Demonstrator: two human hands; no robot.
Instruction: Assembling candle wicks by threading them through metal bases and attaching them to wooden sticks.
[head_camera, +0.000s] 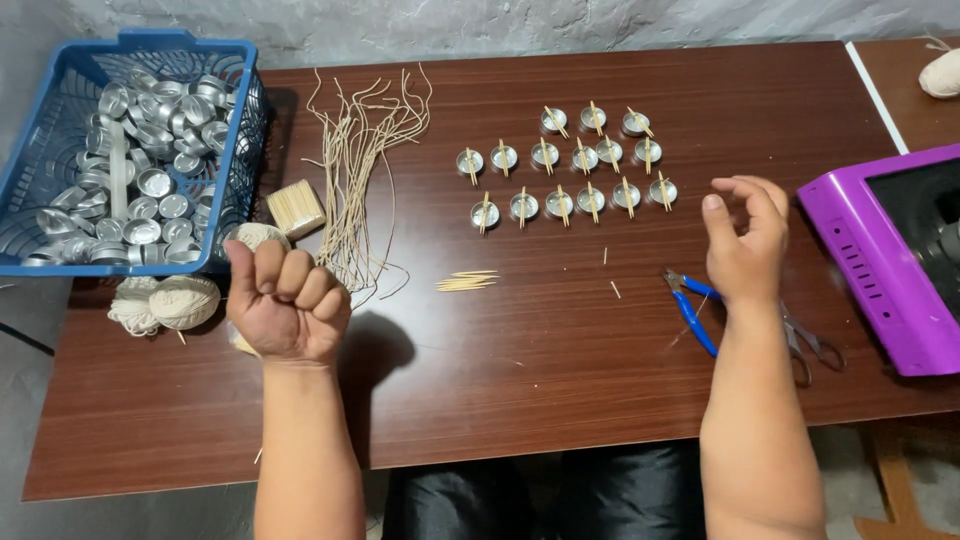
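Head view, near to far. Left hand (288, 305) raised above the worktop (520, 360), its grip pressed together into a fist; nothing can be seen inside it. Right hand (745, 240) lifted right of the toothpicks (466, 282), fingers curled with thumb and forefinger tips close (whether they pinch anything fine cannot be told). Blue pliers (690, 310) and scissors (810, 340) lie just beneath that wrist; a dropped forearm could knock them. Left of the toothpicks, two balls of string (170, 300) sit by the worktop's edge and might roll off if nudged. Beyond the toothpicks, small metal cups (565, 170) stand in three rows, each with a stick laid across its rim; a sweeping sleeve or hand would likely unseat these. Cut wicks (360, 170) lie to the cups' left. Farthest left, a blue basket (60, 150) holds many empty cups.
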